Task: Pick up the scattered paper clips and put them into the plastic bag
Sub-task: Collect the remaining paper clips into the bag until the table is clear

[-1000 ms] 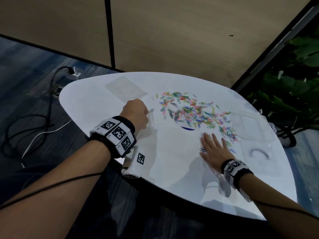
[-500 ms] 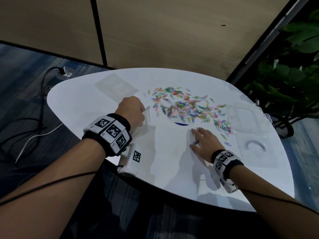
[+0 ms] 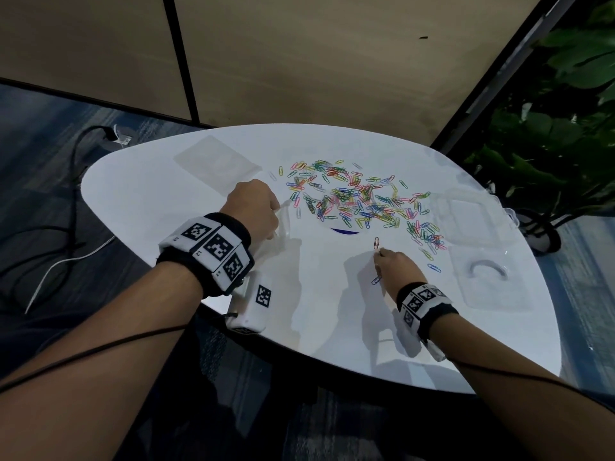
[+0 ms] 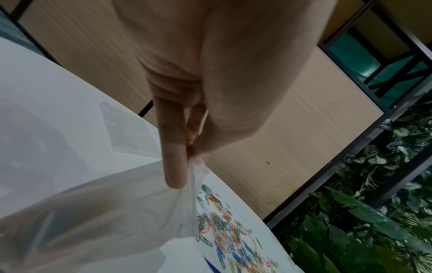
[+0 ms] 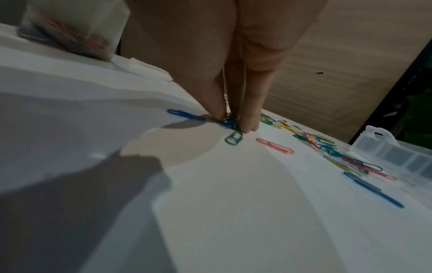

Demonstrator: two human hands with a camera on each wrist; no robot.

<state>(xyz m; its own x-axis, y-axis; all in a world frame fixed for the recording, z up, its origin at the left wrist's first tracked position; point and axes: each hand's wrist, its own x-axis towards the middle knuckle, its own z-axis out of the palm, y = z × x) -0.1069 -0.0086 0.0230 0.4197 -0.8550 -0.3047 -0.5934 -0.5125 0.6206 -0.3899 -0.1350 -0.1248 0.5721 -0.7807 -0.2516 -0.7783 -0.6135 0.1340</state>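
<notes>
Several coloured paper clips (image 3: 352, 197) lie scattered across the middle and right of the white table (image 3: 332, 311). My left hand (image 3: 256, 211) pinches the rim of the clear plastic bag (image 3: 284, 224) just left of the pile; the left wrist view shows thumb and finger squeezing the bag (image 4: 117, 212), which hangs to the table. My right hand (image 3: 382, 259) is near the front of the pile, its fingertips (image 5: 245, 127) bunched together on a small cluster of clips (image 5: 230, 122) against the table. A pink clip (image 3: 376, 242) lies just beyond it, a blue clip (image 3: 376, 280) beside it.
A clear compartment box (image 3: 466, 217) and its lid (image 3: 489, 277) lie at the table's right. A flat clear sheet (image 3: 216, 161) lies at the back left. A white tagged device (image 3: 253, 304) hangs under my left wrist at the near edge. Plants (image 3: 549, 144) stand right, cables (image 3: 50, 244) left.
My right hand lay flat with spread fingers; it has drawn back toward me, dragging clips, and its fingers have gathered into a pinch on them. The left hand still holds the bag.
</notes>
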